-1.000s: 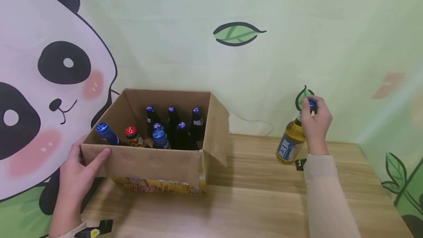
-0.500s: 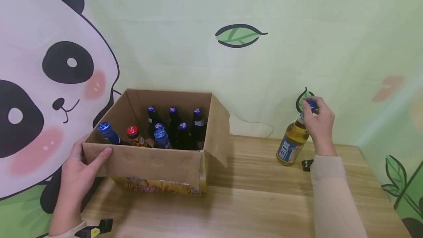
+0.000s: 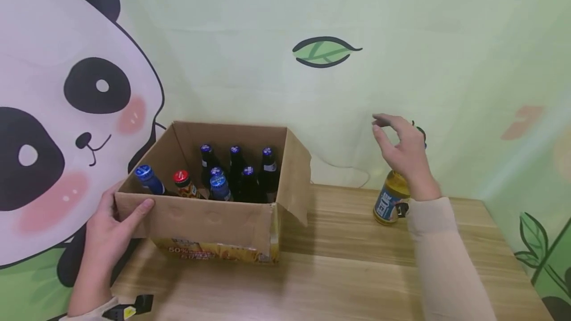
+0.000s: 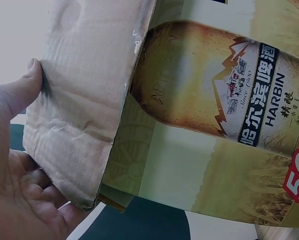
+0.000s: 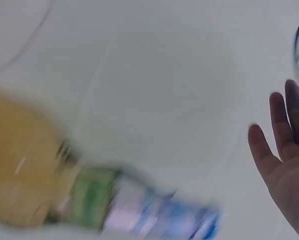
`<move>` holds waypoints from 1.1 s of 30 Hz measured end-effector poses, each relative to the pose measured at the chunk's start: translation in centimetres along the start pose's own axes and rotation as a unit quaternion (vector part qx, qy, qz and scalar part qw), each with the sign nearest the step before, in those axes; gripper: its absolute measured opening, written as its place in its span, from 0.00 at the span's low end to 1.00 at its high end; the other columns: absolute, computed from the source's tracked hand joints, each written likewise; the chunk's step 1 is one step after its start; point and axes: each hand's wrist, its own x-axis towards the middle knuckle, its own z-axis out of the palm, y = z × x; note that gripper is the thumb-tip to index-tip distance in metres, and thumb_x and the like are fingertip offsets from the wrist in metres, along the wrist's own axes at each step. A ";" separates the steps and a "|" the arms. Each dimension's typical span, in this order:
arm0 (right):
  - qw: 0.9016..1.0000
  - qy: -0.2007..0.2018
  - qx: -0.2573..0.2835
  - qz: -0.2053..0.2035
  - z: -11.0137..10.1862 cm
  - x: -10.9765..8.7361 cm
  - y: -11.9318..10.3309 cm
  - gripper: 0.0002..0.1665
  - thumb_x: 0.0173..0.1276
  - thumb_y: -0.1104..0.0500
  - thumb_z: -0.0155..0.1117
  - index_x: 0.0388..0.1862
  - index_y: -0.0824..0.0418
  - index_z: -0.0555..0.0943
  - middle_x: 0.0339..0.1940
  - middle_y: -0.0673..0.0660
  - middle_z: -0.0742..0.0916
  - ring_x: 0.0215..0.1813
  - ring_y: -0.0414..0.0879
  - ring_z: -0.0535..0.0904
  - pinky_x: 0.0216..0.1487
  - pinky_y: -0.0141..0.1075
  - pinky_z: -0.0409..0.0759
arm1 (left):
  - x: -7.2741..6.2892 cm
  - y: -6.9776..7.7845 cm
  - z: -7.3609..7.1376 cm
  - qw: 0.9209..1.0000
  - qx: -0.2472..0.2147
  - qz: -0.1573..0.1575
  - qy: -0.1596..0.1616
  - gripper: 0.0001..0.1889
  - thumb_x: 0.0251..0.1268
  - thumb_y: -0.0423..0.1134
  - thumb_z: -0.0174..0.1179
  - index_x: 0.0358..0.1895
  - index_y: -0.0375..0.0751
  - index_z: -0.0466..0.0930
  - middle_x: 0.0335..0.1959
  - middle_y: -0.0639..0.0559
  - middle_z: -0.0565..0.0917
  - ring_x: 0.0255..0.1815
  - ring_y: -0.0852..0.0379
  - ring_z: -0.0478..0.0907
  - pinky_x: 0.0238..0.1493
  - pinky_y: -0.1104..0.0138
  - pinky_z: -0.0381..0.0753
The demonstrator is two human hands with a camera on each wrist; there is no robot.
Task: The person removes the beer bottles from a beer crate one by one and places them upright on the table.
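Observation:
My left hand point(image 3: 109, 234) grips the front left corner of an open cardboard box point(image 3: 200, 219). In the left wrist view, the thumb lies on one face of the flap point(image 4: 84, 95) and the fingers curl behind it. Inside stand several dark bottles with blue caps point(image 3: 235, 149), a red-capped bottle point(image 3: 181, 177) and blue-necked bottles point(image 3: 150, 180). My right hand point(image 3: 403, 152) is raised with nothing in it, thumb and fingers apart. Behind it a beer bottle point(image 3: 386, 204) with amber contents and a blue label stands on the table, its neck mostly hidden; the right wrist view shows this bottle point(image 5: 24, 160) blurred.
The wooden table point(image 3: 339, 271) backs onto a green cloth point(image 3: 232, 83) printed with a panda and leaves. A side flap point(image 3: 295, 177) sticks out from the box's right side. A thin cord point(image 3: 343, 165) runs along the cloth behind the table.
My right hand has let go of the beer bottle's cap and moved up and left. The bottle, tilted before, now stands upright. My left hand keeps its grip on the box.

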 end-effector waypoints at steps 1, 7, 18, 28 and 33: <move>1.000 -0.014 0.010 -0.012 0.5 0.2 -0.6 0.19 0.75 0.59 0.60 0.61 0.64 0.81 0.51 0.60 0.88 0.57 0.56 0.81 0.60 0.46 0.76 | 0.0 0.0 0.0 1.000 0.000 -0.001 -0.002 0.45 0.66 0.56 0.66 0.80 0.47 0.53 0.74 0.32 0.65 0.69 0.29 0.65 0.63 0.34 0.66; 0.984 -0.129 0.089 -0.081 3.9 1.2 -4.7 0.21 0.75 0.59 0.61 0.64 0.64 0.78 0.56 0.57 0.86 0.58 0.52 0.82 0.62 0.46 0.78 | 0.0 0.1 0.0 1.000 0.005 -0.001 -0.008 0.46 0.66 0.56 0.65 0.81 0.47 0.52 0.73 0.30 0.65 0.68 0.27 0.66 0.60 0.32 0.67; 0.925 -0.280 0.165 -0.195 10.6 2.2 -11.3 0.17 0.75 0.58 0.61 0.59 0.63 0.81 0.57 0.57 0.85 0.60 0.45 0.80 0.63 0.40 0.76 | 0.2 0.0 0.0 1.000 0.010 0.004 -0.008 0.46 0.66 0.56 0.65 0.81 0.48 0.51 0.73 0.31 0.65 0.68 0.27 0.66 0.61 0.32 0.66; 0.857 -0.474 0.151 -0.135 16.8 2.6 -16.1 0.31 0.73 0.44 0.63 0.68 0.60 0.74 0.61 0.51 0.83 0.61 0.41 0.79 0.60 0.32 0.77 | 0.2 0.0 -0.1 1.000 0.014 0.006 -0.001 0.45 0.66 0.56 0.65 0.80 0.47 0.53 0.70 0.30 0.68 0.64 0.30 0.69 0.58 0.34 0.70; 0.832 -0.526 0.140 -0.106 17.9 3.0 -17.1 0.38 0.71 0.42 0.65 0.73 0.59 0.70 0.63 0.51 0.82 0.60 0.37 0.77 0.61 0.30 0.75 | 0.1 0.0 -0.1 1.000 0.017 0.006 0.002 0.44 0.66 0.55 0.66 0.80 0.47 0.55 0.70 0.31 0.70 0.63 0.32 0.70 0.56 0.37 0.72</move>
